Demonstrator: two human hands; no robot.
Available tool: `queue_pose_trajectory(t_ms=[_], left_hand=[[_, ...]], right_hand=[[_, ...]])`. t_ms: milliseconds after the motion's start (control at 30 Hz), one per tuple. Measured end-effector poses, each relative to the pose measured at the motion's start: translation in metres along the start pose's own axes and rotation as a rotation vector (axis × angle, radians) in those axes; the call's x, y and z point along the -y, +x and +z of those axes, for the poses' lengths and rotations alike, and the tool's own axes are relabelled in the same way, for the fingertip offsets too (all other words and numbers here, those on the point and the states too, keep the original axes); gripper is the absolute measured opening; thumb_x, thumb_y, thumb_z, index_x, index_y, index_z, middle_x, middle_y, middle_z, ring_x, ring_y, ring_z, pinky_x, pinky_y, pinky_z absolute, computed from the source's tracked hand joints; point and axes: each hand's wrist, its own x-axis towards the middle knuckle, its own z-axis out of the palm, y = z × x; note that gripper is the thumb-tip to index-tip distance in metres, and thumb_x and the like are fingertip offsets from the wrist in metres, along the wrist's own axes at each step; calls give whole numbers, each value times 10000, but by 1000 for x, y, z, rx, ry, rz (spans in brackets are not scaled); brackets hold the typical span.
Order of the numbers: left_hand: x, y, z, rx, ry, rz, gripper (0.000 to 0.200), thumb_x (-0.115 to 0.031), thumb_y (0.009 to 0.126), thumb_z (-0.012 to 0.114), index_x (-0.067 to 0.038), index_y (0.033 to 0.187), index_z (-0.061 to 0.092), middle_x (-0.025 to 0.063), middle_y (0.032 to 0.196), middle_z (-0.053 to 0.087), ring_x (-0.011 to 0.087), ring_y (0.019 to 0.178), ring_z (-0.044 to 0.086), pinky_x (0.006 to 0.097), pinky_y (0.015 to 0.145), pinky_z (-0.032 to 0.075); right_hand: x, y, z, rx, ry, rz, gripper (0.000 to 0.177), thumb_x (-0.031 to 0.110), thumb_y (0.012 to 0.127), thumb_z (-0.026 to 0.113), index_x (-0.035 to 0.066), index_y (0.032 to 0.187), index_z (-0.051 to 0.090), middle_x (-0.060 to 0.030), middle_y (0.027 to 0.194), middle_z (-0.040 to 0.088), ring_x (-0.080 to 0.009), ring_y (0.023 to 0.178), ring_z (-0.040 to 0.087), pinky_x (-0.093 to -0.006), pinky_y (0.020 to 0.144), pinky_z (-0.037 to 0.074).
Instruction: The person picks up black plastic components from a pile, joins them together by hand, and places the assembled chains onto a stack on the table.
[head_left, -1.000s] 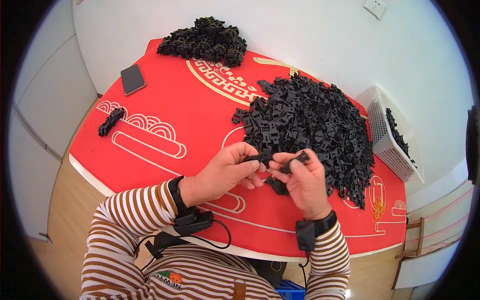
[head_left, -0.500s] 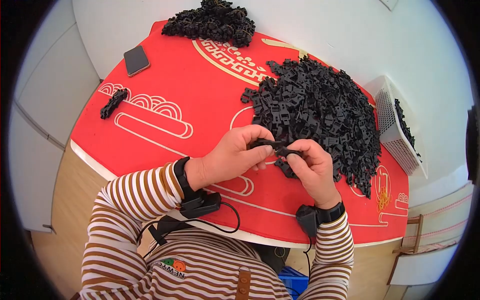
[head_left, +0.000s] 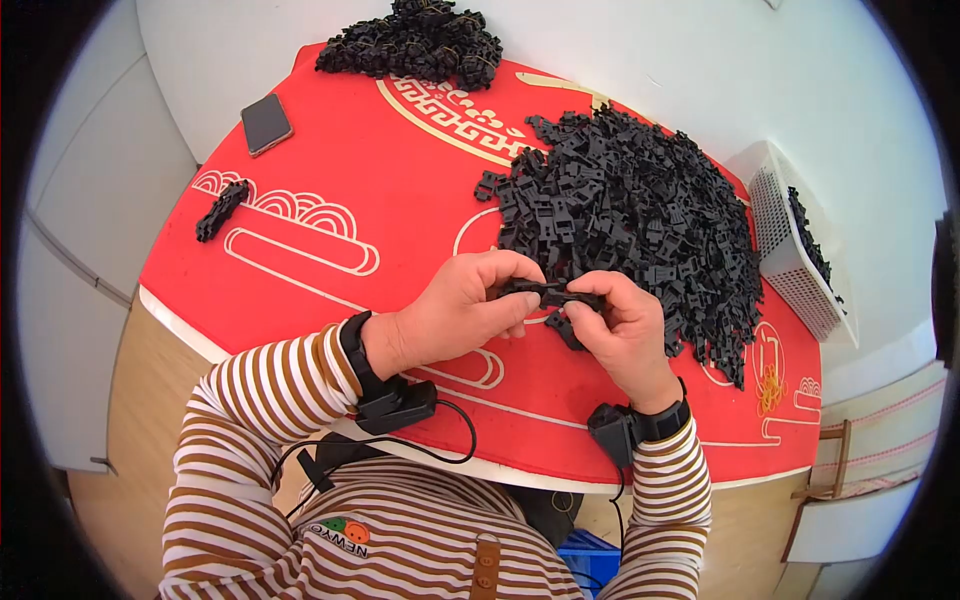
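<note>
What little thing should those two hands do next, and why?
Maybe a gentle push of the right hand toward the left hand, pressing the small black pieces together. Both hands pinch black parts at their fingertips, and these seem to meet end to end in the middle. They are too small to tell whether they are joined.

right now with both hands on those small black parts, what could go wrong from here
A slip: the left hand and right hand hold the small black parts in a fingertip grip, so one could drop and get lost among look-alikes in the loose pile just beyond.
A snag: the cable loops slack near the left wrist and might catch if that hand reaches out.
</note>
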Motion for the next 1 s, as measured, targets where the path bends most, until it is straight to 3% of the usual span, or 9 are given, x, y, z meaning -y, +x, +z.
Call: queue_pose_trajectory(t_ms=[333, 533, 633, 733, 933, 1000], left_hand=[[1, 1, -6, 106, 12, 28, 165, -72, 909, 558, -7, 1061, 555, -9, 856, 583, 42, 711, 594, 179, 634, 505], [2, 1, -6, 138, 51, 188, 160, -49, 911, 544, -2, 1064, 555, 12, 878, 579, 56, 739, 597, 190, 654, 510], [4, 2, -8, 139, 199, 340, 147, -33, 912, 535, 2, 1051, 564, 24, 880, 578, 63, 745, 598, 194, 663, 511], [3, 2, -10, 131, 398, 447, 141, -26, 908, 537, 8, 1040, 571, 34, 876, 580, 69, 740, 601, 197, 663, 513], [-1, -3, -4, 92, 227, 288, 132, -21, 905, 537, 17, 1026, 574, 48, 870, 585, 78, 702, 603, 208, 625, 504], [0, -2, -5, 100, 261, 336, 128, -10, 897, 542, 17, 1018, 577, 52, 865, 586, 85, 691, 605, 215, 614, 501]], right_hand=[[-5, -1, -4, 21, -61, -60, 192, -18, 753, 657, 18, 936, 613, -23, 775, 598, -28, 526, 487, -183, 461, 380], [9, 1, -5, -60, -392, -540, 242, -66, 683, 689, 3, 893, 591, -109, 800, 587, -215, 648, 588, -290, 555, 487], [8, -1, -5, -57, -385, -582, 257, -76, 657, 700, 0, 873, 583, -118, 814, 584, -272, 697, 587, -323, 594, 498], [7, 0, -6, -52, -403, -648, 263, -75, 653, 702, 1, 875, 584, -117, 834, 580, -266, 685, 586, -324, 585, 493], [13, -1, -7, -33, -455, -691, 261, -66, 653, 703, 5, 875, 585, -115, 847, 567, -267, 675, 581, -329, 578, 490], [12, 0, -7, -28, -460, -679, 255, -66, 658, 700, 2, 875, 583, -117, 838, 570, -267, 674, 583, -329, 580, 491]])
